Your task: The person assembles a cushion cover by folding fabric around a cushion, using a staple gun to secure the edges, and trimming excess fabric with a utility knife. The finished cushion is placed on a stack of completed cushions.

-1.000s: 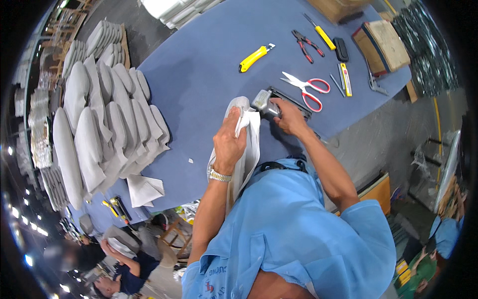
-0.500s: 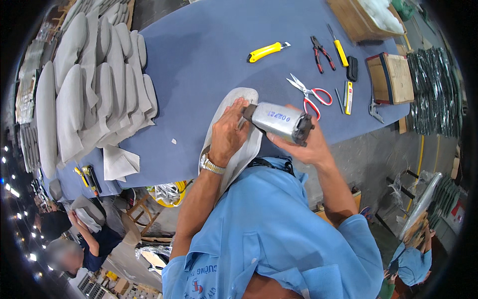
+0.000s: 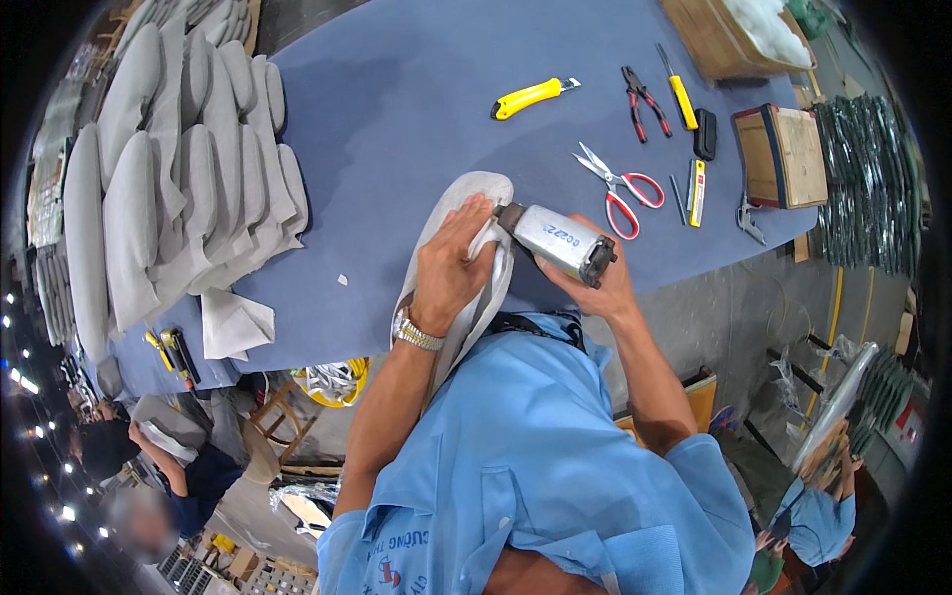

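A grey fabric-covered padded piece point(image 3: 486, 184) stands tilted at the table's near edge, against my body. My left hand point(image 3: 446, 273), with a metal watch at its wrist, presses on it, fingers along its upper part and thumb by the folded fabric edge. My right hand point(image 3: 610, 290) is wrapped round a silver staple gun point(image 3: 555, 241). The staple gun's dark nose points left at the fabric edge, close to my left fingertips; whether it touches is hard to see. Most of the right fingers are hidden under the tool.
Scissors point(image 3: 620, 188), a yellow utility knife point(image 3: 535, 97), pliers point(image 3: 643, 104) and a screwdriver point(image 3: 677, 89) lie on the blue table point(image 3: 397, 109). Grey padded pieces point(image 3: 203, 178) are piled at left. A box of white stuffing point(image 3: 704, 45) stands far right. Other people work at both lower sides.
The staple gun has shifted slightly right and turned a little, its nose at the fold of the fabric. My left hand still presses the padded piece, its thumb and fingers slightly moved.
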Motion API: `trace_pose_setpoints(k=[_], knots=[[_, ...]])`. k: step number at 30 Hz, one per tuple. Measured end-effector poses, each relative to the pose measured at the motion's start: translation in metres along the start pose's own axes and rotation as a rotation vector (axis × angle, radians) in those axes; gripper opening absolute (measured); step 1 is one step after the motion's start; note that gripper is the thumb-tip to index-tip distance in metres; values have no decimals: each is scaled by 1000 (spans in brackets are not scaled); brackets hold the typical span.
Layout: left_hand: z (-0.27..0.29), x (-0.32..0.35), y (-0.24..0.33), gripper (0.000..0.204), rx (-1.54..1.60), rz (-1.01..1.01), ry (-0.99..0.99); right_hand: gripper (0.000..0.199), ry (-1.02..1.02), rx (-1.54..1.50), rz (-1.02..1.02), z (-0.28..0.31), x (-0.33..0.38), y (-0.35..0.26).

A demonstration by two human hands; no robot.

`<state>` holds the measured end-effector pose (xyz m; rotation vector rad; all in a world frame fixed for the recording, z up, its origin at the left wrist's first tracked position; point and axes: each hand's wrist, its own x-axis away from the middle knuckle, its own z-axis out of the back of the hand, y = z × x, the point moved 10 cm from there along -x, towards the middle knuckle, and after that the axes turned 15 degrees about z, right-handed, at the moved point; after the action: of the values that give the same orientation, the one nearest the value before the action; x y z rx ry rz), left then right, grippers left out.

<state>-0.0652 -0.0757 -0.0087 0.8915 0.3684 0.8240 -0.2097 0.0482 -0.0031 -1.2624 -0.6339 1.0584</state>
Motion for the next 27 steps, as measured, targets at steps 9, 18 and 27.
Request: trace_pose_setpoints(k=[9,18,27], knots=[[0,-4,2,53,13,13,-14,27,-80,-60,-78,-9,2,20],[2,-12,-1,52,83,83,-34,33,-167,-2,29,-12,-20,17],[1,-17,-6,73,62,182,-163,33,-52,-78,-28,-13,-2,27]])
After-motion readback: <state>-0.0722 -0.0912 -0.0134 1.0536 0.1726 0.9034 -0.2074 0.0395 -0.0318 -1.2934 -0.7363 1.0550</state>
